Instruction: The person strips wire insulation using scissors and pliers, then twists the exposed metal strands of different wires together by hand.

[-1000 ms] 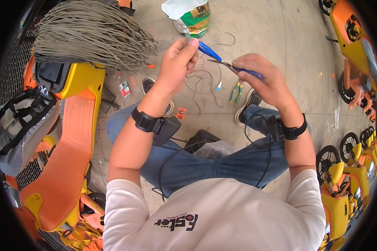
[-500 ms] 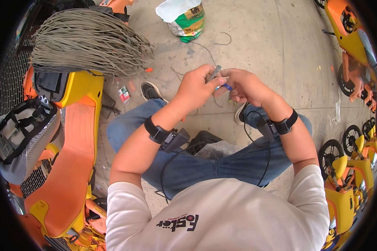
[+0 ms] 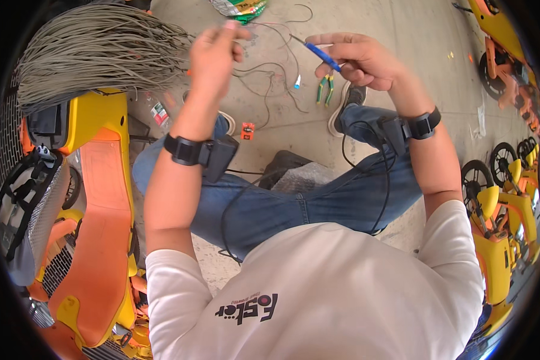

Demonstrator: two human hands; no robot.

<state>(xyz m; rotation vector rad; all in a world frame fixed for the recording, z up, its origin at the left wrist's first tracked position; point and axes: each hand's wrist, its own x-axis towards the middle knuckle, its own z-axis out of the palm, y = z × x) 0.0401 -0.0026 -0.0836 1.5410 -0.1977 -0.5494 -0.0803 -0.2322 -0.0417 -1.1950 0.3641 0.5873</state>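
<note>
- Wires: thin dark insulated wires, looped and tangled, hang in the air between the 2 raised hands above the grey concrete floor; 1 strand ends in a small pale blue connector.
- Left hand: raised, fingers pinched together on the upper ends of the wires; a black wrist strap with a box-shaped unit sits on the forearm.
- Right hand: closed around a slim blue-handled tool, its metal tip pointing left toward the wires; whether the tip touches a strand cannot be told.
- Judgement on technique: the strand is best kept taut by the left pinch, with the tool tip brought in slowly, so that neighbouring loops do not snag.
- Pliers: green-and-yellow-handled pliers lie on the floor just beside a grey shoe, below the right hand.
- Small orange rectangular part rests on the floor near the left knee.
- Containers: a green-and-white crumpled bag lies at the upper edge; its contents are hidden.
- Surroundings: a thick bundle of grey cables at upper left; a yellow-and-orange moulded vehicle body at left; several yellow wheeled toy vehicles at right.
</note>
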